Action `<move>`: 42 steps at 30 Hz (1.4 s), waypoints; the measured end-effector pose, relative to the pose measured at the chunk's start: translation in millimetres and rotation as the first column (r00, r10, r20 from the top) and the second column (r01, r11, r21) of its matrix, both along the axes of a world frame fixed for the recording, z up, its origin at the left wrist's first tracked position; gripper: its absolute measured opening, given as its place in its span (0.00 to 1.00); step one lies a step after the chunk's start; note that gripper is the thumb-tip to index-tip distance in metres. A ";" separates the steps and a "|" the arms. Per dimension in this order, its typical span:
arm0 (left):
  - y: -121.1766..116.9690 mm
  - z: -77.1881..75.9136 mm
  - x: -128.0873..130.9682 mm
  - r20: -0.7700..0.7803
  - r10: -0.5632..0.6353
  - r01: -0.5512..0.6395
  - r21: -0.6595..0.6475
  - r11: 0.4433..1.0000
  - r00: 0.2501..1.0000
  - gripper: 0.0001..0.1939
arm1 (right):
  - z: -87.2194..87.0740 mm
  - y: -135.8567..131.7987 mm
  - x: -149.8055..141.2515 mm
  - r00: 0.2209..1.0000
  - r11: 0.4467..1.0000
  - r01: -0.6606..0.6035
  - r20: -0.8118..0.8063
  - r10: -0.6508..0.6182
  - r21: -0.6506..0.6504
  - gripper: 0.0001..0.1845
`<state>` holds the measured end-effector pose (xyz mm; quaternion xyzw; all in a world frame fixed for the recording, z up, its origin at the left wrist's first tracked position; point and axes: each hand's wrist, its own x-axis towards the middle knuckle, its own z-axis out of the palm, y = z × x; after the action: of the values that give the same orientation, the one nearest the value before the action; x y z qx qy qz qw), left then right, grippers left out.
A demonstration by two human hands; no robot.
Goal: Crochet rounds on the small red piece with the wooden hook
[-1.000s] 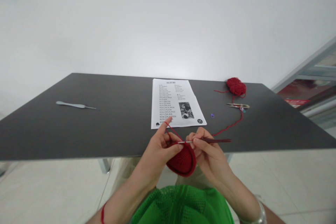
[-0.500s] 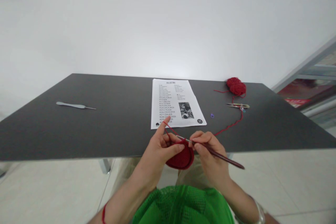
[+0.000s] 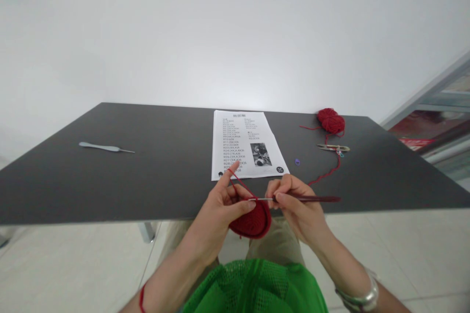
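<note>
My left hand [image 3: 220, 212] holds a round dark-red crochet piece [image 3: 252, 221] against its fingers, and the raised index finger carries a taut strand of red yarn [image 3: 242, 184]. My right hand [image 3: 295, 204] pinches a slim crochet hook [image 3: 306, 199] with a dark handle, lying level. Its metal tip rests at the top edge of the piece, and the hook's end is hidden there. Further off, the yarn runs across the table to a red yarn ball [image 3: 331, 121].
The dark table [image 3: 110, 181] holds a printed pattern sheet [image 3: 242, 144], thread snips [image 3: 333, 147], a small purple stitch marker [image 3: 297, 162] and a grey-handled hook [image 3: 105, 147]. The table's near edge lies just behind my hands, with a tiled floor below.
The hook has swung from pointing down to the right back to level, and my right hand has risen slightly. The crochet piece has shifted a little, and the yarn on the table has moved.
</note>
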<state>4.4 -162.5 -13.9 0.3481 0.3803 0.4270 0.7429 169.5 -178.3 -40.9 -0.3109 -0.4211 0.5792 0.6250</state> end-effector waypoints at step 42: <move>-12.6 -12.6 2.6 -0.054 0.037 -0.038 -0.034 0.999 0.998 0.49 | -2.7 -5.6 11.6 0.469 0.576 -0.401 0.699 -0.540 0.713 0.11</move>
<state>7.0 -175.2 -26.5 0.3392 0.4139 0.4247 0.7303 181.1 -183.9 -43.5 -0.2562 -0.8761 0.0369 0.4067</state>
